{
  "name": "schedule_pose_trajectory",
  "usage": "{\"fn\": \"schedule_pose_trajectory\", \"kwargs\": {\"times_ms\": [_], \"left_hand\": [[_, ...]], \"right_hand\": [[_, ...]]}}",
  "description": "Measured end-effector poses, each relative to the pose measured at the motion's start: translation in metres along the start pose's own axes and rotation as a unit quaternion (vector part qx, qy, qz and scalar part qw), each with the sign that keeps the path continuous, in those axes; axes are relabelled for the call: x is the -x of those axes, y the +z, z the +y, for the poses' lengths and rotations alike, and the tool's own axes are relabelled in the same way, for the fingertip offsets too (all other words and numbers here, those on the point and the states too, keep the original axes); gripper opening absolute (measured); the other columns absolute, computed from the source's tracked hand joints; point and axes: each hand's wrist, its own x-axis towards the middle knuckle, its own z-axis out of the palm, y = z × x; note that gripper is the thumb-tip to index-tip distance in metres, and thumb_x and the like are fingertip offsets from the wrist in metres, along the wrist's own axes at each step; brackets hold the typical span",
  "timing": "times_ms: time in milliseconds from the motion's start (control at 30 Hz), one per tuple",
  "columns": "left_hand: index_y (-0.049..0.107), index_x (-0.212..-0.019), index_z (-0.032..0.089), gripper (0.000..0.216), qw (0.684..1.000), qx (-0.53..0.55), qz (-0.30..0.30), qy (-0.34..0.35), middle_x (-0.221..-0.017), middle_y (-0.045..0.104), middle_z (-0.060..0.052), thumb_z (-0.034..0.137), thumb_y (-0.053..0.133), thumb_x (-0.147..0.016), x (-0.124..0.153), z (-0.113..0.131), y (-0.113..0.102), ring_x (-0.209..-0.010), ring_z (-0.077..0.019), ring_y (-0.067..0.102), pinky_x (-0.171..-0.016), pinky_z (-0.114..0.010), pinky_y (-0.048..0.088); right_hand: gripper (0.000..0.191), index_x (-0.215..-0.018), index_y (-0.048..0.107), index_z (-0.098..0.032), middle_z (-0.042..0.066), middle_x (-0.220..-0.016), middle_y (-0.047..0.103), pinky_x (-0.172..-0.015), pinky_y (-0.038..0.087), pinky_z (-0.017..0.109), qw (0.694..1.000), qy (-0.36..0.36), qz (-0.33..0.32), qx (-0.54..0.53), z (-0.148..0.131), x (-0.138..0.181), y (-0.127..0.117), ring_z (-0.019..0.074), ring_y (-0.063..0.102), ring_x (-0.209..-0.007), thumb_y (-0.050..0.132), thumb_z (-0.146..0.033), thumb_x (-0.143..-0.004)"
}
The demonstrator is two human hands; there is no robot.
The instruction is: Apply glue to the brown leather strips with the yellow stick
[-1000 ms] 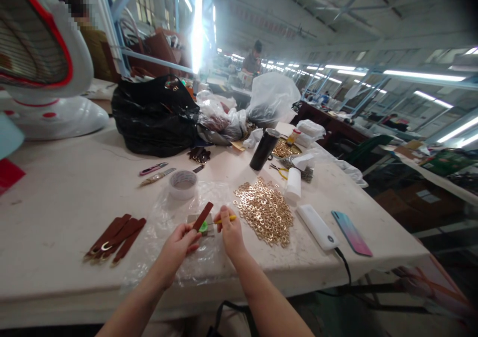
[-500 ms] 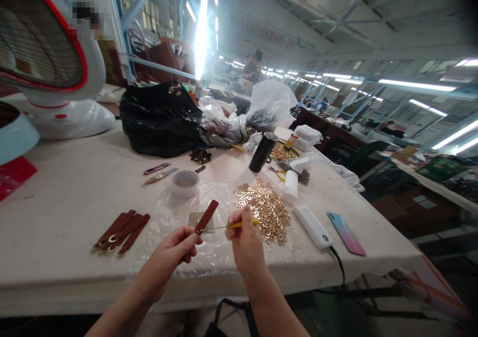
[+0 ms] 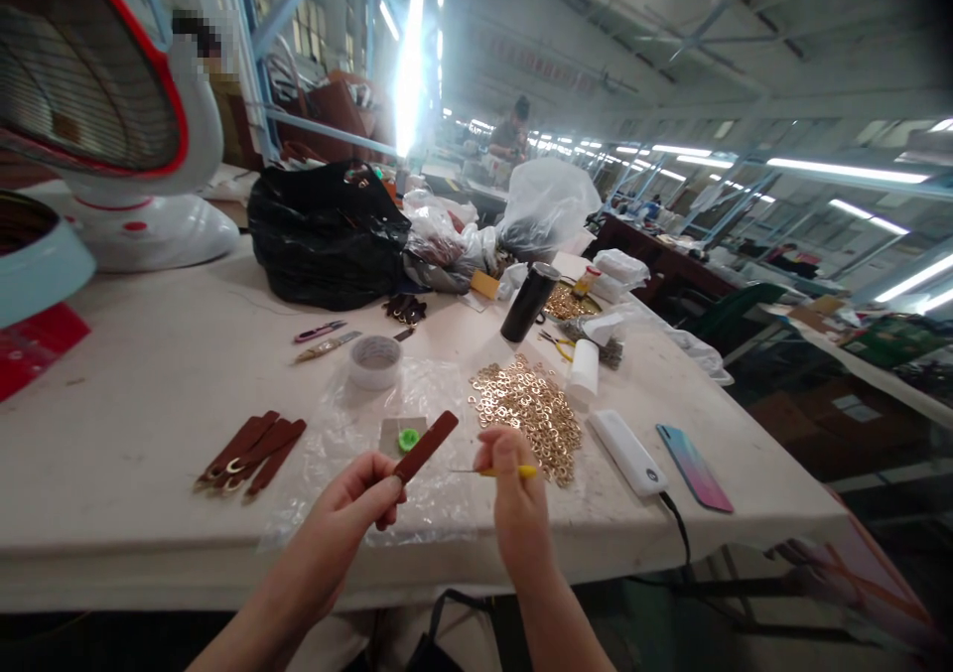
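Note:
My left hand (image 3: 349, 513) pinches the lower end of a brown leather strap (image 3: 426, 446) and holds it tilted up to the right above the table. My right hand (image 3: 513, 503) grips a thin tool with a yellow handle (image 3: 513, 471); its metal tip points left toward the strap, a short gap away. Below the strap a small grey pad with a green blob (image 3: 406, 440) lies on a clear plastic sheet (image 3: 335, 473). A heap of gold metal rings (image 3: 530, 409) lies just right of my hands.
More brown straps (image 3: 253, 449) lie at the left. A tape roll (image 3: 375, 361), snips, a black cup (image 3: 527, 303), a white power bank (image 3: 629, 452), a phone (image 3: 694, 467), plastic bags and a fan (image 3: 111, 106) stand around. Other people work at far benches.
Both hands lifted off the green pad and drew toward me. The tool tip came away from the strap and my right hand shifted right; the strap now tilts flatter.

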Motion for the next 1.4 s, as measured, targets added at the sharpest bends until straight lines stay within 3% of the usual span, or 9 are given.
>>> {"fn": "schedule_pose_trajectory", "kwargs": {"times_ms": [100,167,467,900,1000,1100,1167,1333,1400], "left_hand": [[0.055,-0.065,0.019,0.017,0.999,-0.035,-0.015,0.027,-0.060,0.047,0.004,0.035,0.059,-0.069,0.003,0.002,0.004,-0.058,-0.0126,0.041,-0.057,-0.024,0.033],[0.055,-0.066,0.019,0.018,0.998,-0.054,-0.024,0.029,-0.060,0.047,0.004,0.036,0.058,-0.070,0.004,0.003,0.005,-0.058,-0.0129,0.040,-0.056,-0.024,0.033],[0.049,-0.065,0.019,0.024,0.993,-0.107,-0.042,0.029,-0.059,0.043,0.004,0.041,0.057,-0.070,0.006,0.005,0.001,-0.056,-0.0124,0.038,-0.053,-0.024,0.033],[0.042,-0.063,0.021,0.010,0.970,-0.225,0.006,0.088,-0.058,0.040,0.005,0.026,0.044,-0.072,0.016,-0.007,-0.011,-0.056,-0.0126,0.039,-0.051,-0.024,0.032],[0.046,-0.067,0.021,0.015,0.928,-0.345,0.089,0.110,-0.060,0.046,0.003,0.031,0.041,-0.077,0.014,-0.007,-0.055,-0.059,-0.0149,0.047,-0.054,-0.025,0.036],[0.050,-0.077,0.020,0.021,0.801,-0.538,0.244,0.101,-0.073,0.057,-0.001,0.035,0.037,-0.083,0.006,-0.013,-0.112,-0.070,-0.0181,0.055,-0.065,-0.029,0.043],[0.052,-0.077,0.018,0.021,0.763,-0.584,0.264,0.088,-0.081,0.059,-0.007,0.032,0.037,-0.082,-0.003,-0.019,-0.141,-0.080,-0.0227,0.057,-0.076,-0.035,0.043],[0.047,-0.116,0.007,0.052,0.718,-0.650,0.237,0.074,-0.116,0.055,-0.020,0.041,0.056,-0.077,-0.028,-0.028,-0.150,-0.106,-0.0298,0.052,-0.090,-0.042,0.041],[0.053,-0.112,0.010,0.042,0.704,-0.674,0.217,0.062,-0.112,0.058,-0.016,0.035,0.059,-0.078,-0.035,-0.026,-0.141,-0.104,-0.0282,0.053,-0.089,-0.043,0.043]], "right_hand": [[0.026,-0.083,0.059,-0.019,-0.001,-0.067,0.054,-0.059,0.038,0.026,0.981,0.011,-0.175,0.084,0.003,0.010,0.005,0.0138,0.050,-0.064,0.047,-0.041,-0.088],[0.027,-0.076,0.056,-0.019,-0.001,-0.064,0.052,-0.055,0.037,0.024,0.973,0.039,-0.216,0.071,0.006,0.012,0.011,0.0124,0.048,-0.060,0.046,-0.041,-0.088],[0.021,-0.070,0.053,-0.018,-0.006,-0.053,0.042,-0.045,0.028,0.021,0.960,0.161,-0.231,-0.003,0.013,0.009,0.015,0.0079,0.036,-0.047,0.053,-0.037,-0.080],[0.011,-0.066,0.051,-0.017,-0.005,-0.056,0.043,-0.048,0.030,0.021,0.944,0.155,-0.276,0.093,0.018,0.017,0.032,0.0086,0.039,-0.051,0.056,-0.026,-0.070],[0.026,-0.081,0.054,-0.017,-0.007,-0.054,0.040,-0.045,0.029,0.021,0.948,0.167,-0.270,0.039,0.028,0.017,0.028,0.0081,0.035,-0.048,0.063,-0.039,-0.070],[0.041,-0.092,0.053,-0.018,-0.009,-0.053,0.035,-0.042,0.026,0.020,0.966,0.183,-0.180,-0.006,0.033,0.018,0.014,0.0072,0.030,-0.045,0.060,-0.053,-0.073],[0.041,-0.089,0.054,-0.018,-0.009,-0.053,0.034,-0.041,0.025,0.019,0.977,0.180,-0.118,0.001,0.030,0.022,0.005,0.0072,0.029,-0.046,0.057,-0.057,-0.075],[0.044,-0.079,0.059,-0.018,-0.008,-0.050,0.034,-0.040,0.025,0.021,0.980,0.161,-0.108,0.038,0.014,0.034,-0.003,0.0079,0.030,-0.045,0.060,-0.062,-0.070],[0.045,-0.077,0.059,-0.019,-0.007,-0.048,0.036,-0.040,0.026,0.021,0.982,0.151,-0.103,0.048,0.010,0.039,-0.008,0.0084,0.032,-0.044,0.061,-0.063,-0.068]]}}
